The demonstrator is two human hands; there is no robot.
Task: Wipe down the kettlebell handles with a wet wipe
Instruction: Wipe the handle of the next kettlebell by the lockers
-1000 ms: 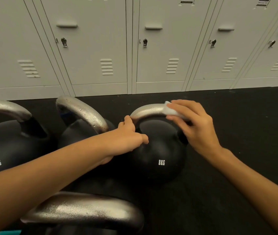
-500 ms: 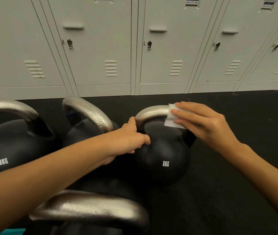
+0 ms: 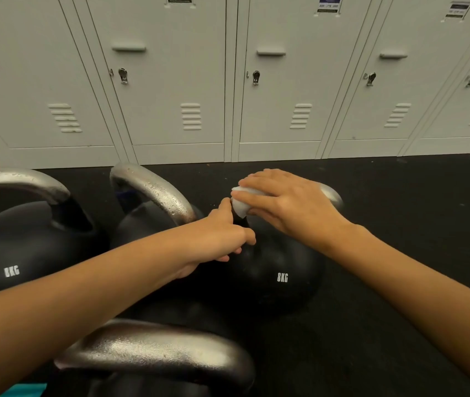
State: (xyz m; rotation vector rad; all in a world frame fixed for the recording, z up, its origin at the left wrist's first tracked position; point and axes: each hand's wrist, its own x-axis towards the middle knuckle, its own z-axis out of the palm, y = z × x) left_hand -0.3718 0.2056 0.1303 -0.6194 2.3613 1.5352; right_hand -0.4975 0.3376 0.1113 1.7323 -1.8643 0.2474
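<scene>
The right hand point(image 3: 291, 204) clamps the white wet wipe point(image 3: 241, 203) around the silver steel handle point(image 3: 332, 196) of the black 8KG kettlebell point(image 3: 279, 270) on the floor. The left hand point(image 3: 222, 233), loosely curled, braces the bell. Risk: uneven pressure may tip it.

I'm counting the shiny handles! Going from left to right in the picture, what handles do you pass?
Far-left handle → wet-looking handle → handle under the right hand with the wipe. The nearest handle at the bottom overlaps these, so it is left out.
</scene>
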